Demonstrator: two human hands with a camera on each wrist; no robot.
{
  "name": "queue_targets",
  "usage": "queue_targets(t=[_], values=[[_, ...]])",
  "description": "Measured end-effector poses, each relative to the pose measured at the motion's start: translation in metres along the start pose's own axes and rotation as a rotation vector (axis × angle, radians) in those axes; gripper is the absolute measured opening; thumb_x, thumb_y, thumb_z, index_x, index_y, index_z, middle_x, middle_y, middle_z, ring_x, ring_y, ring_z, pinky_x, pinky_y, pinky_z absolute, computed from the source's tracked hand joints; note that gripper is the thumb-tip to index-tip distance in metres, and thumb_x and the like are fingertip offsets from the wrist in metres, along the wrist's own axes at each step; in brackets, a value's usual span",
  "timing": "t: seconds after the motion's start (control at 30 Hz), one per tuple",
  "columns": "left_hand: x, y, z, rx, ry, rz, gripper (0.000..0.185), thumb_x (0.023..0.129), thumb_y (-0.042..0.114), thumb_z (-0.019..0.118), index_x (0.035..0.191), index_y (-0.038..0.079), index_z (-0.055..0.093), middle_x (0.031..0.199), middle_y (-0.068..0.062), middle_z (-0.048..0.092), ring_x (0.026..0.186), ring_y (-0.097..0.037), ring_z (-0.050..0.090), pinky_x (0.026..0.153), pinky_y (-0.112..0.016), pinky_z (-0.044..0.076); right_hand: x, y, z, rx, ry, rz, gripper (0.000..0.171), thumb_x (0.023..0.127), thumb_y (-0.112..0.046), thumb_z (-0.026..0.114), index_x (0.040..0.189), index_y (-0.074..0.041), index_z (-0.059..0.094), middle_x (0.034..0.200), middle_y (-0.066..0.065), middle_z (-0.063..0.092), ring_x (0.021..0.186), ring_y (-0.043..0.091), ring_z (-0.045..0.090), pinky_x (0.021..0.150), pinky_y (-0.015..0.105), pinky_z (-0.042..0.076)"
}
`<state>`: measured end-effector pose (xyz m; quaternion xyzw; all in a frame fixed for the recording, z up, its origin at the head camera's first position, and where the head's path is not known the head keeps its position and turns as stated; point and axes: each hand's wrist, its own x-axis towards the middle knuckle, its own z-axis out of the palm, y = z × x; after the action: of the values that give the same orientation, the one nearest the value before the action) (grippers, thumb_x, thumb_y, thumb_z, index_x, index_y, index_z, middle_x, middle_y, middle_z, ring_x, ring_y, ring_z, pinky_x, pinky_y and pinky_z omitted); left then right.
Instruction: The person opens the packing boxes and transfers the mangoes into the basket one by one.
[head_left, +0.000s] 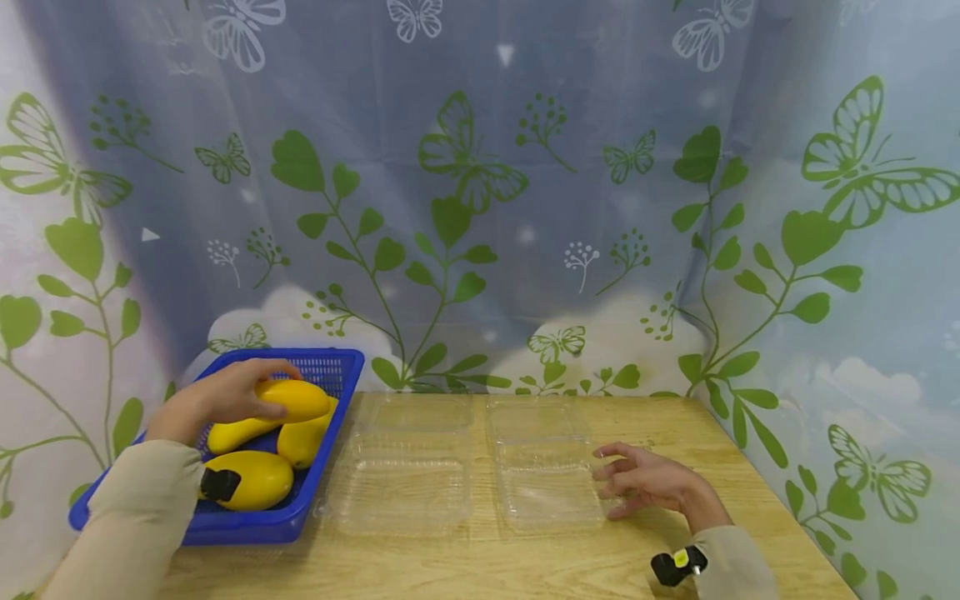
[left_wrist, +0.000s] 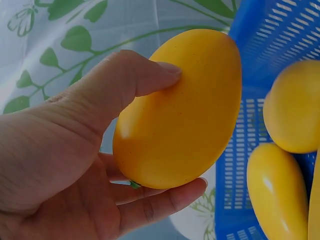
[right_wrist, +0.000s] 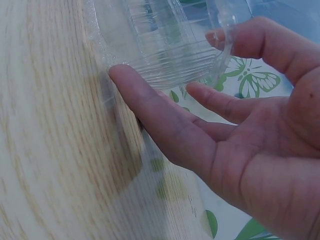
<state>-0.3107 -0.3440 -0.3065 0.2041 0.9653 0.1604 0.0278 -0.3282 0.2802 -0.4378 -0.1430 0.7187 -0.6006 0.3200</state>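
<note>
My left hand (head_left: pixel 236 393) grips a smooth yellow mango (head_left: pixel 302 401) above the blue basket (head_left: pixel 288 531), thumb on one side and fingers beneath. A small green stem nub shows on this mango (left_wrist: pixel 187 115) in the left wrist view. Several more yellow fruits (head_left: pixel 257 481) lie in the basket under that hand. On the right, my right hand (head_left: pixel 648 482) is beside a clear plastic container (head_left: pixel 551 500) with an open lid. Its fingers are extended and loosely spread, with fingertips right at the container's side (right_wrist: pixel 170 65) in the right wrist view.
A second clear container (head_left: pixel 405 500), also open, lies between the basket and the first one. All stand on a wooden table (head_left: pixel 480 575). Behind and at both sides hangs a curtain (head_left: pixel 480 250) printed with leaves and butterflies.
</note>
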Motion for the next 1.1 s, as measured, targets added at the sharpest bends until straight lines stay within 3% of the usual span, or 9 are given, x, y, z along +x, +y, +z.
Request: queue_targets(t=[0.2, 0.53, 1.1], values=[[-0.005, -0.007, 0.000, 0.000, -0.014, -0.017, 0.042, 0.093, 0.018, 0.076, 0.132, 0.008, 0.062, 0.133, -0.030, 0.060, 0.112, -0.046, 0.061, 0.084, -0.057, 0.056, -0.001, 0.000, 0.001, 0.005, 0.002, 0.000, 0.074, 0.100, -0.006, 0.058, 0.157, 0.009, 0.013, 0.146, 0.030, 0.046, 0.112, 0.026, 0.067, 0.089, 0.047, 0.063], [-0.009, -0.021, 0.000, 0.012, -0.023, -0.024, 0.047, 0.092, 0.018, 0.078, 0.133, 0.003, 0.062, 0.138, -0.035, 0.055, 0.114, -0.051, 0.061, 0.089, -0.060, 0.056, 0.000, 0.000, 0.000, 0.007, -0.002, -0.003, 0.074, 0.100, -0.006, 0.058, 0.157, 0.008, 0.013, 0.145, 0.030, 0.046, 0.112, 0.026, 0.067, 0.089, 0.047, 0.063], [-0.015, -0.037, -0.002, 0.021, -0.059, -0.061, 0.043, 0.092, 0.014, 0.076, 0.128, -0.002, 0.061, 0.131, -0.037, 0.057, 0.109, -0.051, 0.063, 0.087, -0.060, 0.057, 0.003, 0.003, -0.001, 0.008, 0.009, 0.001, 0.074, 0.100, -0.005, 0.059, 0.157, 0.008, 0.014, 0.143, 0.027, 0.049, 0.112, 0.026, 0.066, 0.089, 0.048, 0.063]])
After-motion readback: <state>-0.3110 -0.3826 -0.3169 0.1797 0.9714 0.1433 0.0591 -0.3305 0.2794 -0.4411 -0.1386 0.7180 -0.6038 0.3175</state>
